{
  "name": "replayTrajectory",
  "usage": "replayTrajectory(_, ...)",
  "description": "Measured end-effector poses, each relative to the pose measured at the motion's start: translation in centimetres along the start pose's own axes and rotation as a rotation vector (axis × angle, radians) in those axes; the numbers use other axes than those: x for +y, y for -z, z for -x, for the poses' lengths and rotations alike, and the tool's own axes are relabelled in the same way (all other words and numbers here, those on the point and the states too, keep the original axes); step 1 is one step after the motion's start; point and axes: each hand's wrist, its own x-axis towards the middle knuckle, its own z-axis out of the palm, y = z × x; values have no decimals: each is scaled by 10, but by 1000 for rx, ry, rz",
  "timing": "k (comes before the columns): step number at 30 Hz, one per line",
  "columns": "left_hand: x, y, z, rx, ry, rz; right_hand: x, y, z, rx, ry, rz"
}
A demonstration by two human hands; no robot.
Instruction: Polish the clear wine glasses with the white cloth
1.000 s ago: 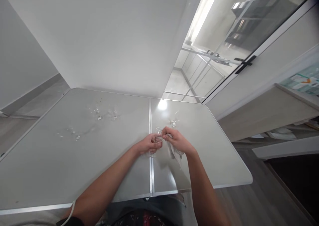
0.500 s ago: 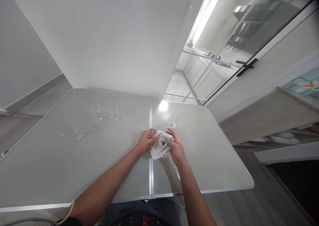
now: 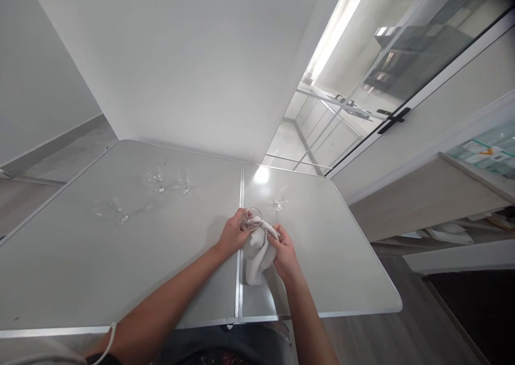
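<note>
My left hand [image 3: 232, 234] is closed around a clear stemmed glass [image 3: 251, 219], which tilts toward the right above the grey folding table [image 3: 120, 268]. A white cloth [image 3: 257, 249] is gripped by my right hand [image 3: 284, 248]; one end of it reaches up to the glass's rim and the rest hangs down to the table. Both hands are close together near the table's middle seam.
Another clear glass [image 3: 279, 203] stands just beyond my hands to the right. Several more glasses [image 3: 161, 182] stand on the far left half, one [image 3: 118, 214] nearer the left. A white wall rises behind; a glass door [image 3: 362, 86] and a shelf are on the right.
The cloth first spread out between my hands, then dropped to hang down. The glass has tipped over to the right in my left hand, and the cloth's end has come up to its rim.
</note>
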Motion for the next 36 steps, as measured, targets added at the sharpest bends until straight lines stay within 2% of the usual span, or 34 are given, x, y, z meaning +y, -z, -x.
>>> replayTrajectory(3, -4, 4, 1, 42, -94, -210, 3, 11, -5, 290, 165, 53)
replayTrajectory(5, -6, 7, -1, 16, -144, -337, -1, 18, -4, 485, 320, 159)
replayTrajectory(7, -6, 9, -2, -43, -188, -421, -6, 21, 0, 589, 453, 300)
replayTrajectory(8, -6, 9, -3, -78, -212, -443, -7, 22, 3, 578, 500, 374)
replayTrajectory(11, -7, 6, -2, -151, -255, -431, -6, 17, 11, 321, 564, 569)
replayTrajectory(13, -8, 6, -1, -168, -258, -404, -2, 13, 15, 149, 538, 628)
replayTrajectory(16, -7, 7, 1, -207, -265, -386, -4, 10, 19, -12, 421, 539)
replayTrajectory(19, -3, 7, 3, -294, -305, -311, -18, 11, 23, -202, 318, 423)
replayTrajectory(21, 0, 7, 5, -325, -324, -243, -30, 13, 26, -306, 305, 454)
replayTrajectory(26, -1, 8, 7, -266, -306, -216, -48, 20, 30, -402, 455, 764)
replayTrajectory(31, -8, 12, 7, -295, -254, -221, -54, 31, 22, -623, 717, 1220)
replayTrajectory(33, -9, 12, 7, -316, -240, -214, -53, 37, 20, -652, 730, 1233)
replayTrajectory(36, -9, 9, 6, -328, -226, -165, -47, 44, 22, -645, 664, 1040)
